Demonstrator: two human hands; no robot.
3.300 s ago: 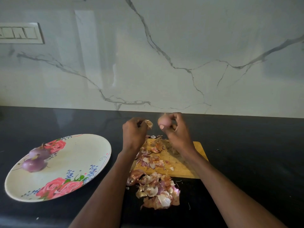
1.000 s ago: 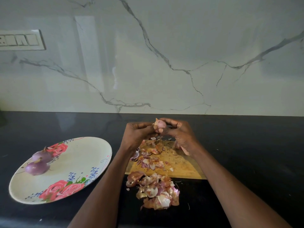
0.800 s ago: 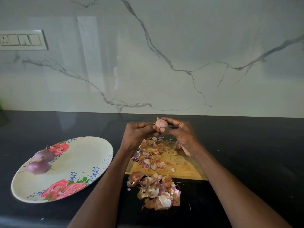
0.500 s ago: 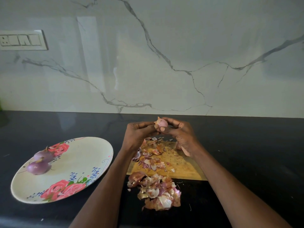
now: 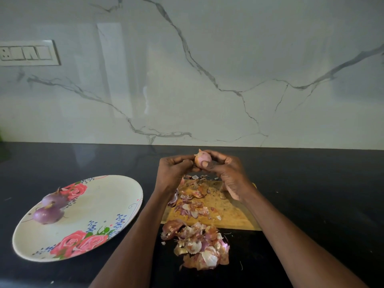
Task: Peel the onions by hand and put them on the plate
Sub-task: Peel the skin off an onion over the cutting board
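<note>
Both hands hold one small onion (image 5: 202, 160) in the air over the far edge of the cutting board (image 5: 232, 213), so scraps likely drop there. Right hand (image 5: 227, 173) wraps it, thumb on front to steady; left hand (image 5: 174, 169) pinches at its side, probably tugging skin. Two peeled onions (image 5: 49, 208) sit on the plate (image 5: 99, 206), kept apart from the peels (image 5: 199, 246) near the board's front edge.
</note>
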